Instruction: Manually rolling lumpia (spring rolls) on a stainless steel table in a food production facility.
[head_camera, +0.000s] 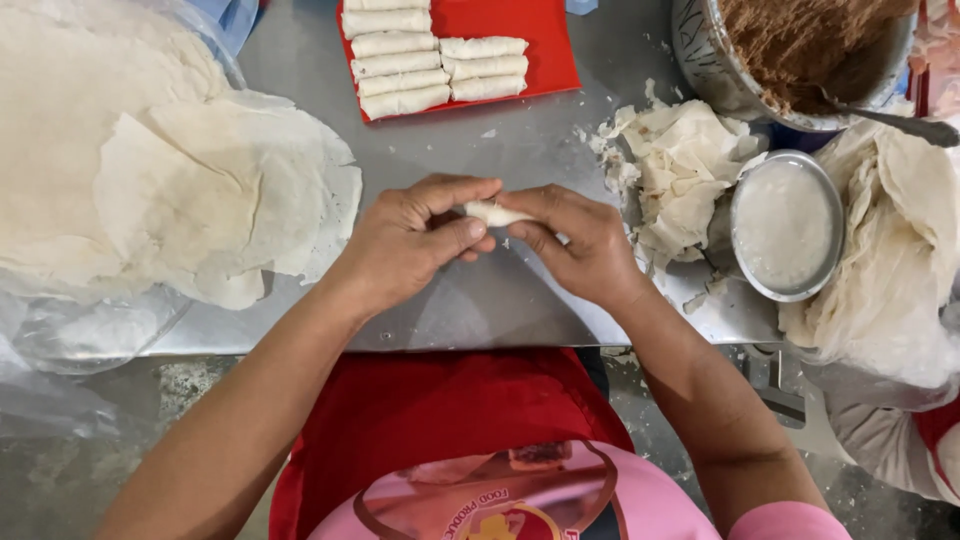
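While both hands meet over the middle of the metal table (520, 150), a small white roll (493, 213) sits pinched between them, only its middle showing. The left hand (415, 240) curls over one end, its fingers (455, 192) closed above the roll and the thumb pressed in from below. The right hand (575, 240) closes on the other end, its fingers (540, 200) bent tight around the wrapper. The roll is held just above the table, near its front edge.

Toward the far edge lies a red tray (520, 30) with finished rolls (400, 60) lined up in two columns. A stack of thin round wrappers (150, 170) covers the left end of the table. On the right end are torn wrapper scraps (685, 165), a small metal dish of white paste (787, 225) and, at the far right corner, a big bowl of brown filling (800, 45) with a spoon in it.
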